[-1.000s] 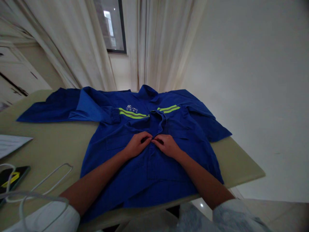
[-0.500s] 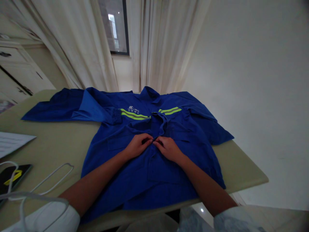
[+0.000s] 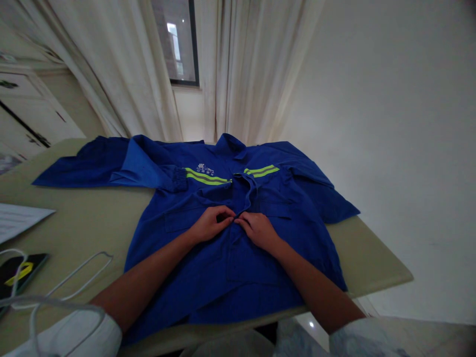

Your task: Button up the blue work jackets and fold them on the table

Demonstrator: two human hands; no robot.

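In the head view, the blue work jacket (image 3: 253, 292) lay spread on the beige table (image 3: 74, 218), in the middle of the frame, with its collar toward the top. The left hand (image 3: 211, 224) and the right hand (image 3: 258, 231) were close together at the front opening of the jacket, below the collar, and their fingers pinched the cloth edges there. I could not tell if a button was between them. Compared with the earlier frame, the hands changed very little: they stayed together on the same place. Only the view had turned slightly, so the window (image 3: 178, 44) sat higher at the upper left. At the left edge lay a paper (image 3: 18, 220), a black phone (image 3: 18, 272) and a white wire loop (image 3: 82, 272). A pale curtain (image 3: 253, 64) hung behind.
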